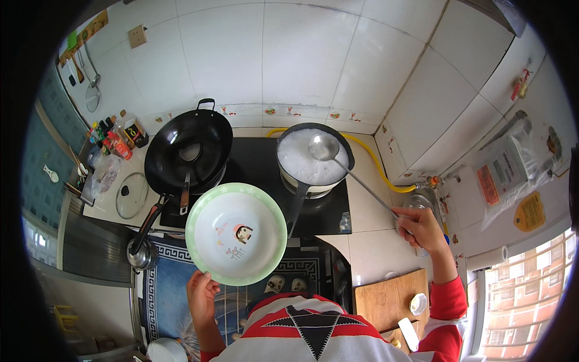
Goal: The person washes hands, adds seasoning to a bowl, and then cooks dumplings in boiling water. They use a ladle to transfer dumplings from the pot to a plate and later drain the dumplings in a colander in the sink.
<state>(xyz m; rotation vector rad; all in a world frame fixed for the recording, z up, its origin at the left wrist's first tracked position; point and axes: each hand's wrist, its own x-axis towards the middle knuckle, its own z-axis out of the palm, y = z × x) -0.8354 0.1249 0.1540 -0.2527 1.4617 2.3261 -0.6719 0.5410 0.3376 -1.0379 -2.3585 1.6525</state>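
My left hand [202,292] grips the near-left rim of a white bowl [212,235] with a pale green border and a cartoon print inside. No food shows in the bowl, which is held up in front of the stove's near edge. My right hand [420,228] is closed around the long handle of a metal ladle [324,147]. The ladle's head lies over a pot [344,181] of white, foamy liquid on the right burner. Whether the ladle's head dips into the foam I cannot tell. The pot's dark handle [298,208] points toward me, partly behind the bowl.
A black wok [165,149] holding a slotted or mesh skimmer [185,192] sits on the left burner. Beside it lie a glass lid [131,195] and several sauce bottles [133,129]. A yellow gas hose [377,160] runs behind the pot. At right is a wooden cutting board [384,298].
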